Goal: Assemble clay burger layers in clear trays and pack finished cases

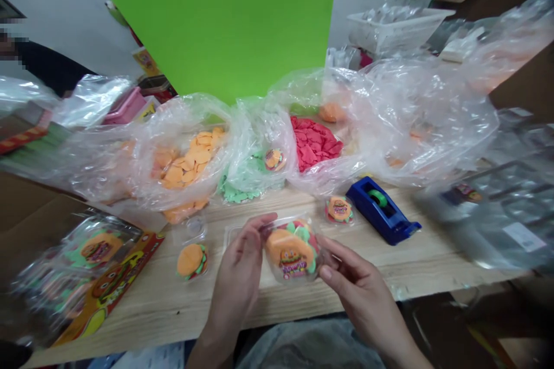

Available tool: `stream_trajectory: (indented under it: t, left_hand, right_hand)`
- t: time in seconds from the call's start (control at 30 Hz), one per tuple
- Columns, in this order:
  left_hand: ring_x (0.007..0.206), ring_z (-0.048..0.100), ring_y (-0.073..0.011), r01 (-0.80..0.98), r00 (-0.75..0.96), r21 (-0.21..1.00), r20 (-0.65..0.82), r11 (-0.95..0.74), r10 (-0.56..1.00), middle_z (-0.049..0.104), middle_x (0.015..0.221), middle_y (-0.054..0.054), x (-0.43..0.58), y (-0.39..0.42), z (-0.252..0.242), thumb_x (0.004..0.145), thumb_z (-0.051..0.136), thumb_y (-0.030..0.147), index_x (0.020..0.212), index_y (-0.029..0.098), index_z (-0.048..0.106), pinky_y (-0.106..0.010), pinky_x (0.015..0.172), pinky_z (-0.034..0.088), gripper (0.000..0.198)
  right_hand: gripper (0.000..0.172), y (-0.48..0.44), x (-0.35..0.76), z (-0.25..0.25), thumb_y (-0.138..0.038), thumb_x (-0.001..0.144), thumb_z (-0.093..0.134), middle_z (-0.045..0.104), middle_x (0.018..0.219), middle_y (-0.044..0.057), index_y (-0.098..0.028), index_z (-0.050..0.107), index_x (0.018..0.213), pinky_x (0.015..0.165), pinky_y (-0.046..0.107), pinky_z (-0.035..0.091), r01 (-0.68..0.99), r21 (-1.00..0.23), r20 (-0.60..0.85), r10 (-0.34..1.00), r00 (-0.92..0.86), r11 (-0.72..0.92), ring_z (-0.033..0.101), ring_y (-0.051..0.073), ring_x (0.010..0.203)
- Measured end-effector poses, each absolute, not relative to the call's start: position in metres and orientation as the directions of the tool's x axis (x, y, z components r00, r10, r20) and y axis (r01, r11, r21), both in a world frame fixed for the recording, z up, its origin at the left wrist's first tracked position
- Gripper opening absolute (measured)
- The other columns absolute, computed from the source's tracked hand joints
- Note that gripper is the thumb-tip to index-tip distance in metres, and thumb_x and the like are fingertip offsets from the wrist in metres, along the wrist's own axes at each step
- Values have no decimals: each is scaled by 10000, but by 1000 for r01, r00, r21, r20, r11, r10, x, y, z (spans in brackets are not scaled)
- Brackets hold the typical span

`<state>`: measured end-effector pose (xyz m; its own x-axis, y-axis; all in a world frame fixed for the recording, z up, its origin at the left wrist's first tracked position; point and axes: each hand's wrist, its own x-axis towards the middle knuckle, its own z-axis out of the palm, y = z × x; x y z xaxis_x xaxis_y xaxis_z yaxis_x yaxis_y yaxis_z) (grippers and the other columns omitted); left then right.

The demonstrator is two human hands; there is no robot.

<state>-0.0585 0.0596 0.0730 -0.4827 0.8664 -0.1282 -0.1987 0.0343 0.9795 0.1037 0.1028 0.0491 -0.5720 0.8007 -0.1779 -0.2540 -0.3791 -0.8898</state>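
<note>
Pinching a clear packet (292, 253) with a burger toy (291, 248) sealed inside, the left hand (240, 268) and right hand (361, 288) hold it from both sides, fingers (265, 220) half curled around its edges, just left of a blue tape dispenser (381, 210). A loose grip on the slick plastic could let the packet slide free onto the wooden table (173, 311), while a careless sideways swing could knock a small burger toy (339, 210) beside the dispenser.

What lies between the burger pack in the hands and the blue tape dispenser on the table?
The burger pack, held by the left hand and right hand, has a small round burger pack on the wooden table between it and the blue tape dispenser.
</note>
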Motion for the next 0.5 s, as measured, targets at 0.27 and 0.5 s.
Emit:
stream_trajectory:
  t: [0.27,0.5]
  left_hand:
    - [778,540,-118,-332,-373,934,-260,133,891,619,823,-1,-57,50,65,736,597,350,861,208,627,-216,717,424,191]
    - [746,484,-114,102,-228,961,-229,257,946,535,766,19,-60,48,68,801,506,320,829,219,589,-212,697,372,133]
  right_hand:
    - [212,97,111,48,-320,763,585,594,938,13,-319,639,969,746,269,426,-226,-934,-159,890,-427,-275,535,179,875]
    - [175,95,111,41,-293,799,536,551,854,12,-293,650,931,754,262,394,-88,-966,-168,846,-507,-244,510,167,850]
